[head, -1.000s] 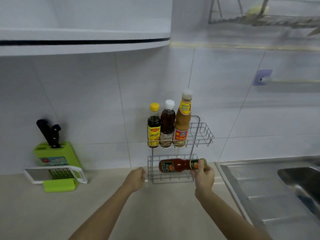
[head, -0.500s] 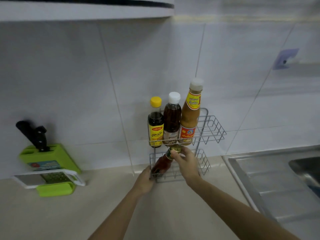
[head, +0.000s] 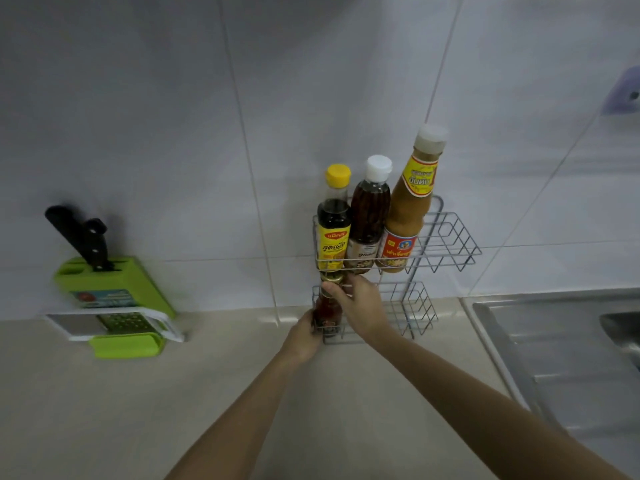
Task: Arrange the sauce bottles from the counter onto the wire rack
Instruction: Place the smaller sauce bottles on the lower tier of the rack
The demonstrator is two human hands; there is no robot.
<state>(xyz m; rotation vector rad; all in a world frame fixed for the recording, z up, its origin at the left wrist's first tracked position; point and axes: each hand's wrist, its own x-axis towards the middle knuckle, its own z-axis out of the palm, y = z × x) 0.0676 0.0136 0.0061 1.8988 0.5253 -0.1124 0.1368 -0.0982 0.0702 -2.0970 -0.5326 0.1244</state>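
A kitchen surface (head: pixel 104 410) runs along a white tiled wall. At far left stands a green knife block (head: pixel 114 282) holding black-handled knives, with a grater (head: pixel 117 323) lying just in front of it. Near the middle, a two-tier wire rack (head: pixel 446 244) stands against the wall. Its top tier holds three upright bottles: a dark bottle with a yellow cap (head: pixel 332 223), a brown bottle with a white cap (head: pixel 369 216), and a tall tan bottle (head: pixel 408 209). In the lower tier's left end, a red sauce bottle (head: pixel 327 311) stands nearly upright. The left hand (head: pixel 303 336) rests against the rack's lower left corner; whether its grip is closed cannot be told. The right hand (head: pixel 360 306) curls its grip around the red bottle's neck. At far right lies a steel sink (head: pixel 554 341).
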